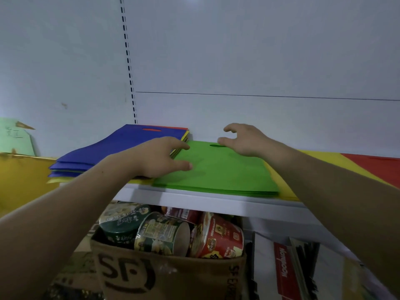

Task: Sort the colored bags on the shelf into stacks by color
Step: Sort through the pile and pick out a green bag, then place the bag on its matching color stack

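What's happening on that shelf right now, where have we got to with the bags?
A person is sorting flat coloured bags on a white shelf. The left hand rests at the left edge of the green stack, beside the mixed pile topped by a blue bag. The right hand, fingers open, hovers over the green stack's handle cutout. Yellow bags and red bags already lie further right. The mixed pile is still unsorted.

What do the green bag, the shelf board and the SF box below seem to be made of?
Green bag: probably non-woven fabric, matte, thin and flat, with a die-cut handle slot.
Shelf board: likely painted metal, going by its smooth white front lip; coated board is possible.
SF box: brown corrugated cardboard, dull, with black printed letters and a softened rim.
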